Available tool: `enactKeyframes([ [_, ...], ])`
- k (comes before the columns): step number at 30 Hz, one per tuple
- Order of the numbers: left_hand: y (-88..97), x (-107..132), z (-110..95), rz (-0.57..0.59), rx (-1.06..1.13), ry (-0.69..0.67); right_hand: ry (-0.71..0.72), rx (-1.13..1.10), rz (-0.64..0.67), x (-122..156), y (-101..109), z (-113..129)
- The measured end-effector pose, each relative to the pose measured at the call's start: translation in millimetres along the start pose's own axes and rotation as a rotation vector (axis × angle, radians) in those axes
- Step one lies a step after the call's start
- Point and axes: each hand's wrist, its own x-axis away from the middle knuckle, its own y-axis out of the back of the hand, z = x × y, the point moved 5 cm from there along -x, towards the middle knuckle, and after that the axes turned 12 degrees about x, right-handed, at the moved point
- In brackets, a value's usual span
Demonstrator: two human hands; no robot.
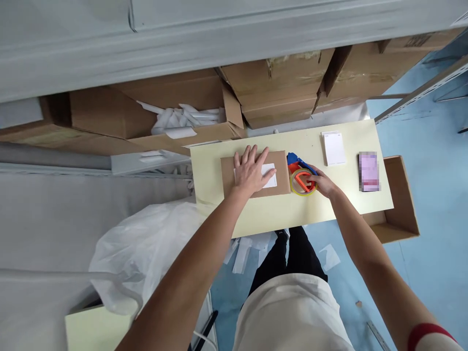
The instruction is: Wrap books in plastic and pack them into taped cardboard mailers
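Note:
A closed brown cardboard box (228, 178) lies flat on the pale yellow table (263, 214). On its top is a white label (271, 181), partly covered by my left hand (250, 170), which presses down with fingers spread. My right hand (321, 182) is wrapped round a blue and orange tape dispenser (300, 164) carrying a roll of yellow-edged tape (302, 193). The dispenser's front end is at the box's right side; whether it touches the cardboard I cannot tell.
A stack of white cards (334, 149) and a blurred pink packet (369, 171) lie on the table's right half. Large cartons (278, 92) line the back, one open with white bundles (183, 118). An open box (400, 195) stands beyond the right edge; clear plastic (146, 243) hangs at left.

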Motion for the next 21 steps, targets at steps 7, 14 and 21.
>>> enactKeyframes([
  [7,-0.6,-2.3,1.6,-0.032,0.036,0.017,0.025,0.153,-0.019,8.7,-0.6,-5.6],
  [14,-1.8,-1.8,1.6,-0.034,0.005,0.012,-0.067,0.198,-0.069,74.5,-8.0,-61.8],
  [21,-2.7,-3.6,1.2,-0.051,0.019,0.090,-0.062,0.106,-0.230,110.9,-58.5,-102.7],
])
